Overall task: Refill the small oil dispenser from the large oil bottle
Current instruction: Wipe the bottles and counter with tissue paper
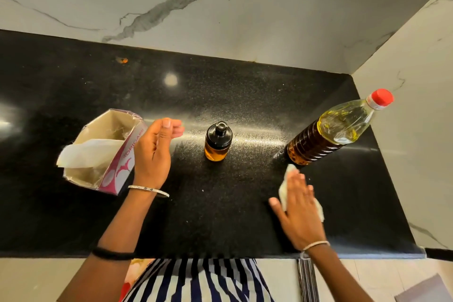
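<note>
The person wears silver bangles (148, 190), a black armband (112, 254) and a striped top (196, 282).

- The open tissue box (115, 167) at the left of the desk (220, 216) is showing pink lettering along its white side. It is reading roughly as "ORIGAMI", though the letters are blurring.
- The large oil bottle (331, 135) is carrying red print on its white neck band, too small to read.

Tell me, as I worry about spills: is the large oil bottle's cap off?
No, the red cap sits on the neck of the upright large oil bottle.
</note>
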